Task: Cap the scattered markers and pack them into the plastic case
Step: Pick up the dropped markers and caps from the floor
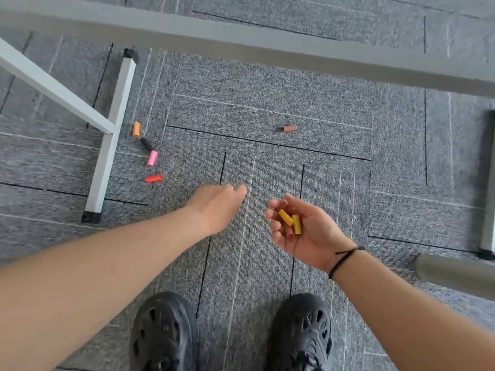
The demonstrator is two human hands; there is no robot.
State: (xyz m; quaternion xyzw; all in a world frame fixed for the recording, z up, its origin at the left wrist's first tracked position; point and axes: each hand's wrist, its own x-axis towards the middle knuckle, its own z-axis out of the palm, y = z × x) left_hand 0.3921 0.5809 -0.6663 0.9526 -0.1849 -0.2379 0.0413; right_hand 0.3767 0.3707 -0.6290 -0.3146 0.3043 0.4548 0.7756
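Here, marker caps lie scattered on the carpet floor (pixel 267 108).
Right hand (pixel 302 228) cups two yellow caps (pixel 290 221) (angled in a V); left hand (pixel 217 204) reaches forward, fingers relaxed. Orange cap (pixel 136 129), black cap (pixel 146 144), pink cap (pixel 152 158) run lengthwise beside the table leg (pixel 112 135); red cap (pixel 154 178) and brown cap (pixel 289 128) lie crosswise.

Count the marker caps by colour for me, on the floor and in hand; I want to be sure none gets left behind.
Orange cap: 1, on the carpet
Black cap: 1, on the carpet
Pink cap: 1, on the carpet
Red cap: 1, on the carpet
Brown cap: 1, on the carpet
Yellow caps: 2, in the right hand
Total: 7
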